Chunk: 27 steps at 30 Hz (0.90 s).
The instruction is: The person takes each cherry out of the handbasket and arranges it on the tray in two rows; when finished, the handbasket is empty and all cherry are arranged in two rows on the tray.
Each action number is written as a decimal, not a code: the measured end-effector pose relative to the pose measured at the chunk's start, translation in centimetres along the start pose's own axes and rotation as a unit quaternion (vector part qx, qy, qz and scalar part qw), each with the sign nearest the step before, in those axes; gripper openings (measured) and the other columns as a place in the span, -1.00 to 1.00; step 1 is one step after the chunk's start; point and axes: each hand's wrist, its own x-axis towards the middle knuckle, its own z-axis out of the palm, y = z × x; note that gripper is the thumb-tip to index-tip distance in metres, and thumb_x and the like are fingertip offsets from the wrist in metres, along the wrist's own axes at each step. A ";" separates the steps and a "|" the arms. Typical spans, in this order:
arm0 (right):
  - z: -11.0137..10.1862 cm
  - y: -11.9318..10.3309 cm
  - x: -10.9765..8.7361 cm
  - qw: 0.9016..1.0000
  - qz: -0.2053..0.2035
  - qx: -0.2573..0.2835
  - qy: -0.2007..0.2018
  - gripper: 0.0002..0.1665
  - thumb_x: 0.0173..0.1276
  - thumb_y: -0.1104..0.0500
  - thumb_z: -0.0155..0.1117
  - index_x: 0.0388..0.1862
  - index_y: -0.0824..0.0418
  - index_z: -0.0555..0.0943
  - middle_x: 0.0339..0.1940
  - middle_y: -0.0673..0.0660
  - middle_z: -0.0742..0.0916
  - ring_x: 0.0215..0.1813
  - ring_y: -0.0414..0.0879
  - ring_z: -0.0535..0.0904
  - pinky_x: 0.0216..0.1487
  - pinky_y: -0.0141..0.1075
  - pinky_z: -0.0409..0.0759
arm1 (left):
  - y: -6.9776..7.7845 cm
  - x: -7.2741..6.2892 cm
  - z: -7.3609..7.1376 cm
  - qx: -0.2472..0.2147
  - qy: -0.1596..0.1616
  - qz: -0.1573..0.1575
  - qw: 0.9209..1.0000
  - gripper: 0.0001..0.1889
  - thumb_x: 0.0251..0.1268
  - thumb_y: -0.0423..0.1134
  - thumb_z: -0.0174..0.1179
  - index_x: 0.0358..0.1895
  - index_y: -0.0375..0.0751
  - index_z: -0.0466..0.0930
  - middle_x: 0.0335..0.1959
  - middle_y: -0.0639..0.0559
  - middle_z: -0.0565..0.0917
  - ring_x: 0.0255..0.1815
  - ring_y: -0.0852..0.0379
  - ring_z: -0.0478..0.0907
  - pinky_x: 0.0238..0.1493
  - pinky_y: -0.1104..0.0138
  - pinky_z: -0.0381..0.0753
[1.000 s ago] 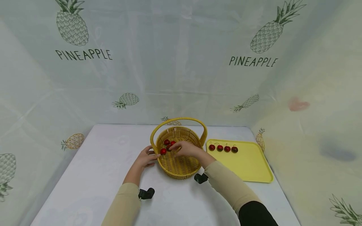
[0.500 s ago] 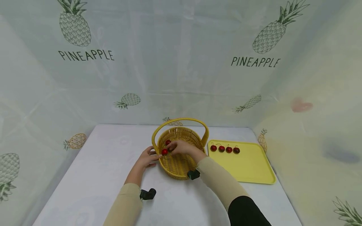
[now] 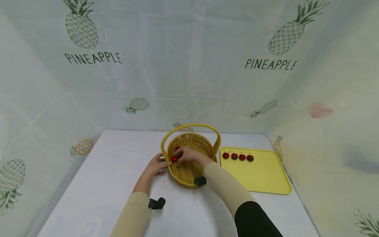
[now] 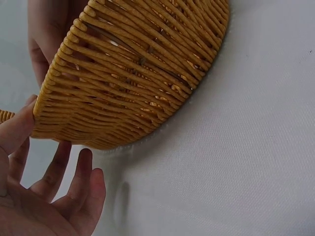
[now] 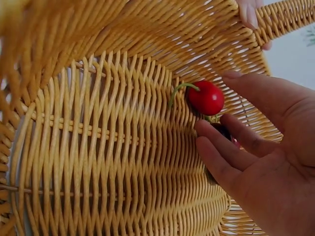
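Note:
The yellow wicker basket (image 3: pixel 187 176) stands on the table with its handle up. At its left side my left hand (image 3: pixel 154 165) grips the rim, thumb over the edge and the other fingers against the outside wall. My right hand (image 3: pixel 189 155) is inside the basket, its fingers spread and slightly bent around the cherries. A bright red cherry (image 5: pixel 205 98) with a green stem lies just beyond my right thumb and fingertips. Partly hidden behind those fingers is a dark cherry (image 5: pixel 221 130). Another red cherry (image 3: pixel 177 148) shows near the basket's back left wall.
To the right of the basket lies a yellow tray (image 3: pixel 263 176). Several cherries (image 3: pixel 242 157) with stems sit in a row along its back left part. The white table (image 3: pixel 97 187) meets a pineapple-print curtain (image 3: pixel 177 65) at the back.
My right hand has reached further left into the basket, and its forearm has followed over the front rim. My left hand keeps its place on the rim. The head view has shifted slightly.

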 end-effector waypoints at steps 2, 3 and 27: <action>0.0 0.0 0.2 1.000 0.001 -0.004 -0.002 -0.51 0.25 0.29 0.40 0.18 0.17 0.62 0.09 0.08 0.66 0.08 -0.08 0.53 0.09 -0.21 0.51 | 0.0 -0.1 0.0 -0.003 0.000 -0.001 1.000 -0.37 0.29 -0.32 0.30 0.40 -0.15 0.28 0.27 -0.30 0.43 -0.04 -0.04 0.61 0.04 -0.09 0.52; 0.0 -0.1 0.4 1.000 0.002 -0.004 -0.004 -0.51 0.24 0.29 0.40 0.18 0.17 0.62 0.09 0.07 0.66 0.08 -0.09 0.52 0.09 -0.22 0.51 | 0.1 -0.1 0.0 -0.003 0.000 -0.001 1.000 -0.37 0.29 -0.32 0.30 0.41 -0.14 0.28 0.27 -0.30 0.43 -0.03 -0.05 0.61 0.04 -0.08 0.53; 0.5 -0.2 1.6 0.998 0.006 -0.059 -0.031 -0.54 0.22 0.23 0.45 0.13 0.15 0.66 0.01 0.06 0.68 -0.07 -0.16 0.51 0.03 -0.28 0.50 | -0.1 0.0 0.1 -0.001 0.004 0.011 1.000 -0.44 0.29 -0.33 0.30 0.35 -0.17 0.36 0.20 -0.27 0.49 -0.08 -0.03 0.62 0.00 -0.09 0.54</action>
